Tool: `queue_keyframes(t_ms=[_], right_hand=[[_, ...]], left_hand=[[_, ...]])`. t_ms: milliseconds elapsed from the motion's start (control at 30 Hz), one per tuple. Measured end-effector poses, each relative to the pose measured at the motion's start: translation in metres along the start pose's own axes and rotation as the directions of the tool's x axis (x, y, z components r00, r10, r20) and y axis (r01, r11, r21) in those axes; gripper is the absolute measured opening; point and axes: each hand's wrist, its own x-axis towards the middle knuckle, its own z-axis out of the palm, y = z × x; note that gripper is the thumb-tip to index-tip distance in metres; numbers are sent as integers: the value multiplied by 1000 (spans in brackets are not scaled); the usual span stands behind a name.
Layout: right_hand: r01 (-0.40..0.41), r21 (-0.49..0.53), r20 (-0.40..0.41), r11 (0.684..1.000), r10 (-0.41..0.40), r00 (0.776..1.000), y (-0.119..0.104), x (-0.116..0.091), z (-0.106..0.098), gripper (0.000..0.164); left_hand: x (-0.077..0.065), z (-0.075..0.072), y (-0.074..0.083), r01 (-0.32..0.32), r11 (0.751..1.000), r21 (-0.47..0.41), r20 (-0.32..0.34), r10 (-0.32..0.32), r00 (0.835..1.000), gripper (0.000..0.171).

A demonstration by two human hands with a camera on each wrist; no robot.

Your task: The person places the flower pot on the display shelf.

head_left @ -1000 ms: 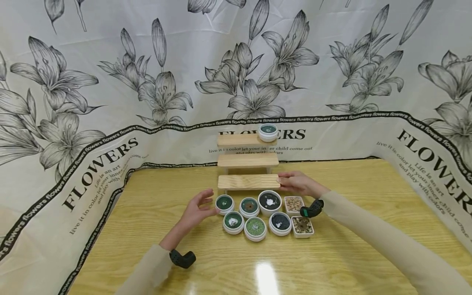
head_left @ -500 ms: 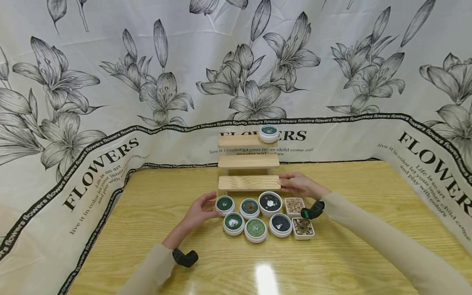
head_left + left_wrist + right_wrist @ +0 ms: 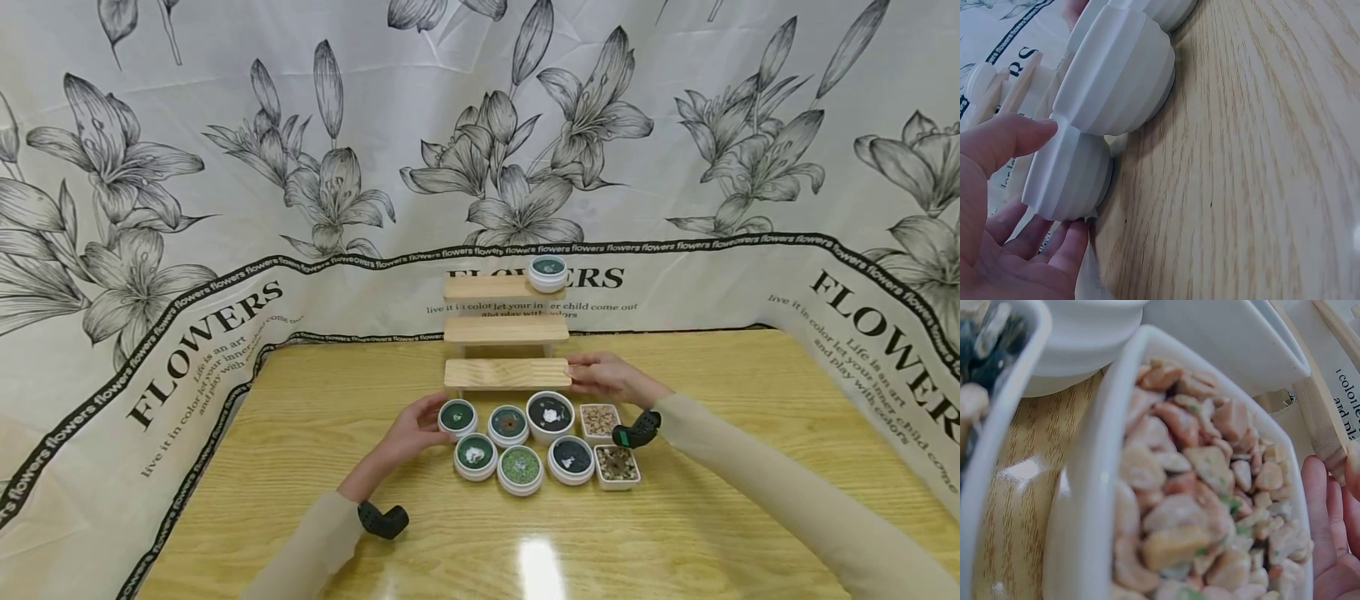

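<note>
My left hand grips the leftmost round white pot, which has a dark green filling. In the left wrist view, the thumb touches the rim of that ribbed pot and the fingers curl around its far side. My right hand holds the right end of the lowest step of a three-tier wooden stand. Its fingers show at the board's edge in the right wrist view. On the top tier, at the right, stands another round white pot.
Several round white pots, including a green-topped one and a larger black-filled one, crowd in front of the stand. Two square pots of pebbles, one pinkish and one mixed, sit right of them. A flower-print cloth hangs behind the table.
My left hand has moved right, and its fingers have closed around the leftmost pot. The right hand keeps its place on the stand's lowest step.
</note>
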Motion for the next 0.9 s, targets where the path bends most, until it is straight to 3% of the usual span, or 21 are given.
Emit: queue_keyframes(t_ms=[567, 900], right_hand=[[-7, -7, -1, 1000, 7, 1000, -1, -3, 0, 60], [-5, 21, -10, 1000, 5, 1000, 0, -2, -1, 61]], left_hand=[[6, 4, -2, 26, 1000, -6, -19, -27, 999, 72], [6, 6, -4, -1, 999, 32, -16, 1, 1000, 72]])
